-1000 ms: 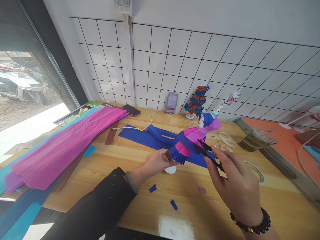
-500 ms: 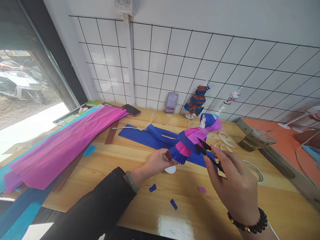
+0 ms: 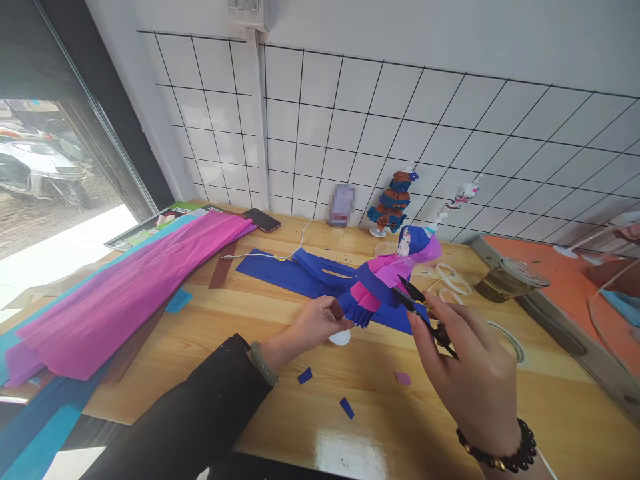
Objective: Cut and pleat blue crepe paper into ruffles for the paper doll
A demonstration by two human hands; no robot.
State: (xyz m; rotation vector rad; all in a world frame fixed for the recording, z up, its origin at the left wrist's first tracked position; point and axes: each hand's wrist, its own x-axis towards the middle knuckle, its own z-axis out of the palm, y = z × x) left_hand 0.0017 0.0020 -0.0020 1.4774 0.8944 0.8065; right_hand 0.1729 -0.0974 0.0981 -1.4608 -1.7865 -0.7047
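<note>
In the head view, a small tilted dress form (image 3: 383,270) wears layered blue, pink and purple crepe paper, with a pleated blue frill at its bottom. My left hand (image 3: 320,321) pinches the lower edge of that paper dress near the frill. My right hand (image 3: 465,353) is closed around small black thread snips (image 3: 417,308), their blades apart and in front of the blue band of the dress. A white round base (image 3: 340,338) shows partly beneath the frill. Behind lies a strip of blue crepe paper (image 3: 280,272).
Pink crepe sheets (image 3: 150,287) are stacked on the left. A phone (image 3: 263,220) and a white cable (image 3: 255,255) lie behind. A decorated stand (image 3: 395,200) is near the wall; a plastic cup (image 3: 510,280) is at right. Paper scraps (image 3: 347,407) lie in front.
Both hands stay almost in place. The snips have turned slightly in my right hand, and their blades look a little further apart.
</note>
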